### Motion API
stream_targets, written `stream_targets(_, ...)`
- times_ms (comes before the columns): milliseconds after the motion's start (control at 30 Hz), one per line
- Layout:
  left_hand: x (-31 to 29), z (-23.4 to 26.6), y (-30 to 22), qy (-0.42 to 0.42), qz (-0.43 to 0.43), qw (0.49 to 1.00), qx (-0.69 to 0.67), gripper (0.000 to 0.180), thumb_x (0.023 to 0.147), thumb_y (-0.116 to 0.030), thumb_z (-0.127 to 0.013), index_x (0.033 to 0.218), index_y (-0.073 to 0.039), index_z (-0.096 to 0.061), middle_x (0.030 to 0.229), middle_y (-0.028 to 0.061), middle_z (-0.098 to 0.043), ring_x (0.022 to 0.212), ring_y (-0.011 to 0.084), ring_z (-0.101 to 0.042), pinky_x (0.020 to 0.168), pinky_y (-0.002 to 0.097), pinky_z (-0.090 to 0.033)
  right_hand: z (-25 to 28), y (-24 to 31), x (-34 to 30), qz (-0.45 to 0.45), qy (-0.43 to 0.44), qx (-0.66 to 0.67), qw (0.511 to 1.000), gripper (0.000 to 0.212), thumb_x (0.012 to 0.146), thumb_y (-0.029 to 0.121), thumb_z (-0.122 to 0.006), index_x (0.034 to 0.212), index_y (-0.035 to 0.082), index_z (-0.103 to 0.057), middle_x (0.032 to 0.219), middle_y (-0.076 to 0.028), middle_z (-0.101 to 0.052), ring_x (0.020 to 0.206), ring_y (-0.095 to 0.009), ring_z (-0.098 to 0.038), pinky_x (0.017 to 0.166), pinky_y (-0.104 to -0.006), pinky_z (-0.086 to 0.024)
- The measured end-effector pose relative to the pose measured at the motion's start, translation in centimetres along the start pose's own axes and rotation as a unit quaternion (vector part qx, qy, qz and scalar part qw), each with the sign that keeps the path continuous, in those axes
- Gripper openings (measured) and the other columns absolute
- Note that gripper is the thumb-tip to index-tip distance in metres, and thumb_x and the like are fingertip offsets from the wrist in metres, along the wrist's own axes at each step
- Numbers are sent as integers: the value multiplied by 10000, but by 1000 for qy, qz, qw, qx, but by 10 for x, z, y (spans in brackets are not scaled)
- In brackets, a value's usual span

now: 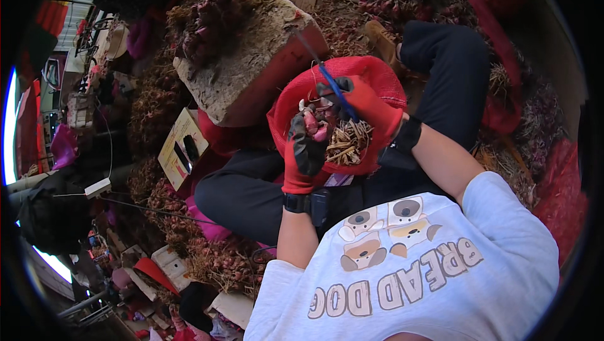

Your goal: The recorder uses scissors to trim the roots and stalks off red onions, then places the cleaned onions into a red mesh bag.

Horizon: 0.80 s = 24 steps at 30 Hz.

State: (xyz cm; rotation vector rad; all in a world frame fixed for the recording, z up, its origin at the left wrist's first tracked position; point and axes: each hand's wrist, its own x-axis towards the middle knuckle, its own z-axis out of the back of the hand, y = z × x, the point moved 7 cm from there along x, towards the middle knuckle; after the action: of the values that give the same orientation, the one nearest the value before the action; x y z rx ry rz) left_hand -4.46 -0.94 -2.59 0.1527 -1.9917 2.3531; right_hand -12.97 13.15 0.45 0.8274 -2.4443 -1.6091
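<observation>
My left hand [301, 157], in a red and black glove, is closed around a small bunch of pink-red shallots [316, 124]. Dry, tan cut stems [350, 142] stick out beside the shallots; I cannot tell whether they belong to the same bunch. In a matching glove, my right hand [370, 100] grips a blue-handled blade [337, 87] just above the shallots. Its thin grey end points up and left, and whether it is a knife or scissors is unclear. Both hands are over a red mesh bag [389, 75] that sits between my bent legs.
A rough block with a red side [255, 45] stands ahead to the left, with bundled shallots [211, 23] on top. Cardboard [182, 146] carrying a dark object lies by my left knee. Shallot heaps [233, 268] lie around; red netting [560, 180] is at right.
</observation>
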Motion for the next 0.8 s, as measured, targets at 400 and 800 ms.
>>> stream_targets(400,7,-23,-33,24,143,950,-277,250,954,-154,-476,1160,-27,-540,1029,87,-598,848,154,-586,726,251,-463,-5,-20,1,-21,97,5,995,242,826,148,-649,1010,-5,-614,891,-57,-661,748,-116,-636,633,-241,-510)
stream_targets(800,0,-21,-2,51,147,888,-433,346,976,-246,-453,1283,-89,-441,951,32,-570,728,91,-535,633,193,-461,-5,-20,0,-26,98,-123,987,290,790,150,-684,1024,-4,-613,920,-45,-667,835,-98,-614,715,-257,-490)
